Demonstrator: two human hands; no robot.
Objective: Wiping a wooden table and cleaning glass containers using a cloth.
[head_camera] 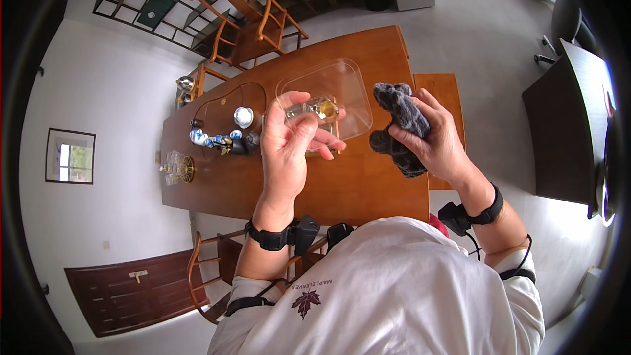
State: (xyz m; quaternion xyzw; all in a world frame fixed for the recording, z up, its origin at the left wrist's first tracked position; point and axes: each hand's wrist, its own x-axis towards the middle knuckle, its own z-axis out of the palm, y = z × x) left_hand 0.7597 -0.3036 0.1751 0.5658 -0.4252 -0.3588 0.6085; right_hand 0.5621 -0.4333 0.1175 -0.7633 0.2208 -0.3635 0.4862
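Observation:
My left hand (pixel 291 138) holds a small clear glass vessel (pixel 313 107) with a gold-coloured part at its right end; the thumb and fingers are around it. Beyond the glass lies a clear plastic tray (pixel 364 103) on the wooden table (pixel 355 187). Partly hidden by my left fingers, something with a light edge shows at the tray's near side; its kind I cannot tell. My right hand (pixel 434 138) grips a bunched dark grey plush cloth (pixel 404 118) to the right of the tray, above the table's right end. Cloth and glass are apart.
A white lidded cup (pixel 243 117), blue-and-white porcelain pieces (pixel 198 137) and a dark teapot (pixel 239 146) stand left of my left hand. Farther left is a round gold rack (pixel 187 169) with glasses. Wooden chairs (pixel 251 34) flank the table; a bench (pixel 446 133) stands at its right end.

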